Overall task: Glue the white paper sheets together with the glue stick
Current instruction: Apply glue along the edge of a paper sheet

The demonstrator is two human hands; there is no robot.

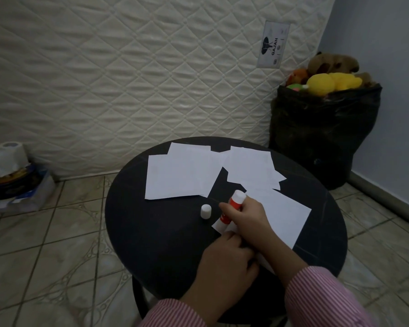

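A round black table [151, 232] holds several white paper sheets. One sheet [281, 215] lies at the right under my hands; overlapping sheets [182, 175] lie at the far left and others [250, 168] at the far right. My right hand [248, 220] grips a red and white glue stick [232, 208], tilted, its lower end down on the near sheet's left corner. My left hand [227, 258] presses on that sheet's near edge, fingers curled. The stick's white cap [205, 210] stands on the table just left of the stick.
An upright quilted mattress [128, 79] stands behind the table. A black bag of stuffed toys [321, 128] sits at the back right. A box with clutter and paper rolls [14, 180] is on the tiled floor at left.
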